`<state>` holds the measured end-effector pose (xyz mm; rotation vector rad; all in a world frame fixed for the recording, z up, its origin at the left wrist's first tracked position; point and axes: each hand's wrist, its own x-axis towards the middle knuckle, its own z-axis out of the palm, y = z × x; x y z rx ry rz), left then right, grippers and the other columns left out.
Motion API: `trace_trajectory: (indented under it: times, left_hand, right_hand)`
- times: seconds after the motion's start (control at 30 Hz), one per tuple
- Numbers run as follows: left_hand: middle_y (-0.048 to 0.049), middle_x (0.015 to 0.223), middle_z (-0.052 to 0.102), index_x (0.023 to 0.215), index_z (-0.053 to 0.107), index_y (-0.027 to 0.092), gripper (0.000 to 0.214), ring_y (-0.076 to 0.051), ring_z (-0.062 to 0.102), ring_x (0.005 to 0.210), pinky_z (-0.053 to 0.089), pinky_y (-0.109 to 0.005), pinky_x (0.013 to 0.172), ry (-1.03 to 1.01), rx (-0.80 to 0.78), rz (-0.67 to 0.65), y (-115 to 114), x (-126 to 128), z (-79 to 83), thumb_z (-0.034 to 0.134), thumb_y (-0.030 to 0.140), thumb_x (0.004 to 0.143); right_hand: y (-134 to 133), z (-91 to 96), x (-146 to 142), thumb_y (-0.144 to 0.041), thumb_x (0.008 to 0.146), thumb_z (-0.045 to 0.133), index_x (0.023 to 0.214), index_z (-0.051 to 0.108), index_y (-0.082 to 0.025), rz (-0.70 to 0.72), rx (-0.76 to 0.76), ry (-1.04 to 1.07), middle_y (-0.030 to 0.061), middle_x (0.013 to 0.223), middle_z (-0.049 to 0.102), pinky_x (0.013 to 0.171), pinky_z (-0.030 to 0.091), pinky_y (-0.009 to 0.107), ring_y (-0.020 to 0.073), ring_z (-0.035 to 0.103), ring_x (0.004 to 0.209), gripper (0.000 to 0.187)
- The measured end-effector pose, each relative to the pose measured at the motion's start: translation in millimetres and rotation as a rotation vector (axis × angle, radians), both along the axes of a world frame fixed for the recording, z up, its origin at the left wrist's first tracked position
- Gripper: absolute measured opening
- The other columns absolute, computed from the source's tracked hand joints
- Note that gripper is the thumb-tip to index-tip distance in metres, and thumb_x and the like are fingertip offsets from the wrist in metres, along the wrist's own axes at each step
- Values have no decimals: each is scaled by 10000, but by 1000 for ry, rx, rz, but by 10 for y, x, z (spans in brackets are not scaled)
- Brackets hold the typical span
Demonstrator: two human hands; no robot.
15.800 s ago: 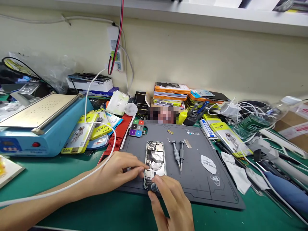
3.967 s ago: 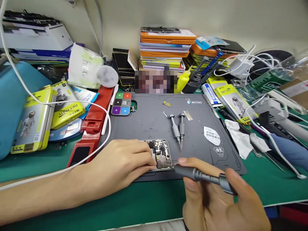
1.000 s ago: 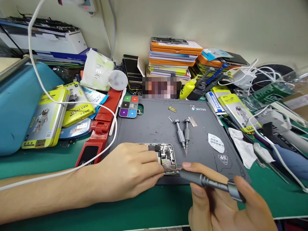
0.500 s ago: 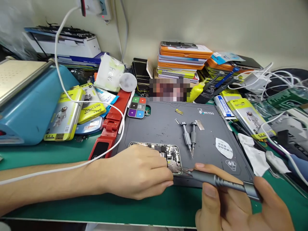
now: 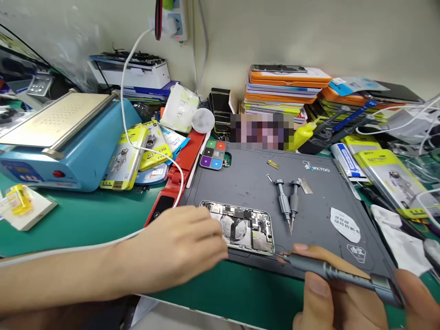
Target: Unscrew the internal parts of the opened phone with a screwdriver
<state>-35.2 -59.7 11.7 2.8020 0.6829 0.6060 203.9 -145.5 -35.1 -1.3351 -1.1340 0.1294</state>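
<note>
An opened phone point(image 5: 237, 227) lies on the dark grey work mat point(image 5: 240, 183), its circuit boards and round coil bare. My left hand point(image 5: 182, 245) covers the phone's left end, knuckles up with the fingers curled together; the fingertips are hidden, so what they grip I cannot make out. Between thumb and fingers of my right hand point(image 5: 354, 288) is a slim grey screwdriver point(image 5: 330, 270), its tip just off the phone's lower right corner. Two more grey screwdrivers point(image 5: 288, 201) lie on the mat behind. Near them is a small yellow piece point(image 5: 273, 164).
A blue heating-plate machine point(image 5: 68, 151) and yellow battery boxes point(image 5: 125, 158) stand at the left. A white cable point(image 5: 124, 91) loops down across a red tool point(image 5: 178, 174). Stacked orange cases point(image 5: 288, 82) line the wall. More battery boxes point(image 5: 395, 178) sit at the right.
My left hand has drawn back leftwards over the phone, uncovering its middle and round coil. The right hand keeps the screwdriver near the same corner. The view has swung left.
</note>
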Motion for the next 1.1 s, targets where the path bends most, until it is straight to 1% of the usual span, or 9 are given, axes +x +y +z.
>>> trace_trajectory:
  times: [0.1,0.2,0.27,0.37,0.5,0.6,0.73,0.93,1.1]
  left_hand:
    - [-78,1277,772,1005,705,200,251,-236,721,1111,555,-386,954,17,-74,212,142,-154,-31,507,225,1157]
    - [-100,1259,778,1026,645,189,254,-250,748,1060,578,-411,927,86,-89,276,223,-227,-59,431,213,1161]
    - [-111,1190,783,1009,624,187,269,-260,754,995,591,-414,863,109,-46,245,238,-227,-79,400,209,1157]
    - [-126,1159,762,967,606,190,277,-269,744,988,595,-398,823,143,30,198,226,-191,-107,394,177,1144]
    - [-117,1154,726,991,590,196,217,-255,721,1013,597,-370,864,172,18,136,196,-150,-140,437,106,1116]
    - [-117,1157,718,1013,588,195,205,-258,713,1023,603,-378,888,160,-8,86,191,-140,-158,440,95,1113]
    - [-106,1157,734,1032,595,200,216,-246,716,1015,610,-375,895,83,-70,85,215,-158,-163,415,146,1136]
    - [-86,1121,768,1106,627,195,239,-241,738,1006,608,-382,884,9,-147,117,254,-186,-164,395,156,1148]
    - [-100,1181,790,1091,640,168,269,-279,760,1005,626,-445,847,-20,-128,85,257,-207,-186,378,131,1141]
  right_hand:
    - [91,-6,26,-82,928,779,1587,578,-237,40,85,-19,97,983,791,636,729,412,258,819,776,706]
    - [175,33,87,-11,933,729,1590,574,-210,176,128,-99,140,970,823,523,687,359,264,811,731,704]
    - [199,92,123,1,943,700,1599,556,-225,243,122,-152,125,964,832,528,673,316,238,807,737,709]
    - [194,181,106,-30,982,666,1614,504,-265,273,37,-140,79,1002,818,634,702,298,193,800,806,693]
    - [219,227,-71,-62,1036,619,1615,444,-300,303,-52,-44,79,1095,763,713,726,298,186,799,931,650]
    - [316,206,-230,-77,1067,576,1650,375,-321,371,-82,-63,101,1167,732,731,731,305,210,794,1057,663]
    - [464,141,-367,-90,1093,538,1690,320,-317,422,-134,-175,118,1272,700,863,736,360,201,765,1122,675]
    - [561,75,-445,-88,1099,529,1696,300,-314,397,-160,-309,118,1302,711,912,715,385,203,762,1157,678]
    - [579,48,-446,-75,1090,527,1702,302,-303,384,-156,-348,120,1282,709,919,708,400,213,764,1150,691]
